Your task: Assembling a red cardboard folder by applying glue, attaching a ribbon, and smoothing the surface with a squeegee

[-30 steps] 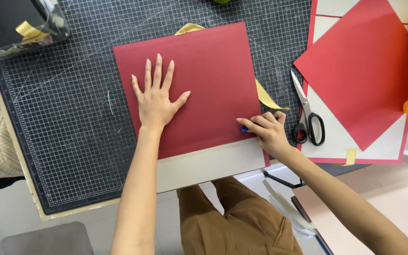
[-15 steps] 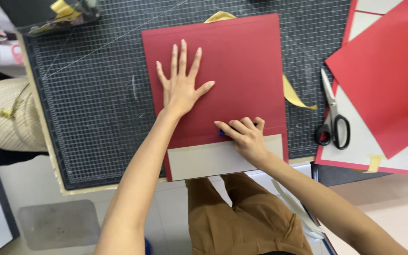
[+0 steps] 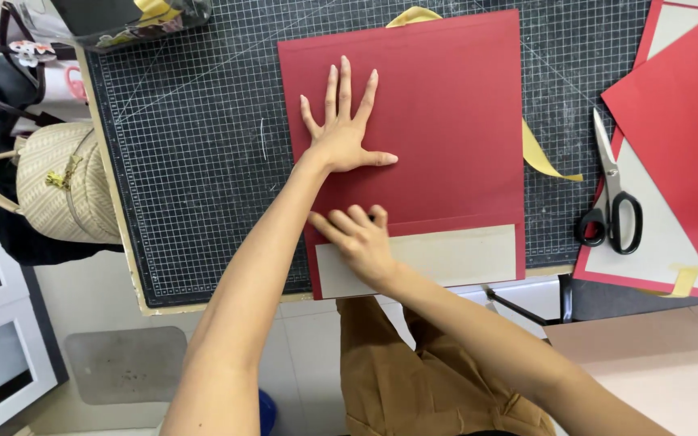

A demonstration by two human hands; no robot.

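A dark red sheet (image 3: pixel 454 121) lies on a grey board (image 3: pixel 454 258), which shows as a bare strip along the sheet's near edge. My left hand (image 3: pixel 345 133) rests flat on the upper left part of the sheet with its fingers spread. My right hand (image 3: pixel 361 242) presses down at the sheet's near left edge, where red paper meets grey board. Its fingers are curled, and whatever is under them is hidden. Both lie on a black gridded cutting mat (image 3: pixel 203 161).
Black-handled scissors (image 3: pixel 611 202) lie to the right of the sheet, beside a curled yellow strip (image 3: pixel 543 157). Brighter red paper (image 3: pixel 680 113) on white sheets fills the far right. A woven beige bag (image 3: pixel 62 186) sits off the mat's left edge, and a clear container (image 3: pixel 131 16) at the top left.
My right hand has slid left along the sheet's near edge, from the right corner to the left. A small blue thing seen under its fingers before no longer shows. My left hand stays flat.
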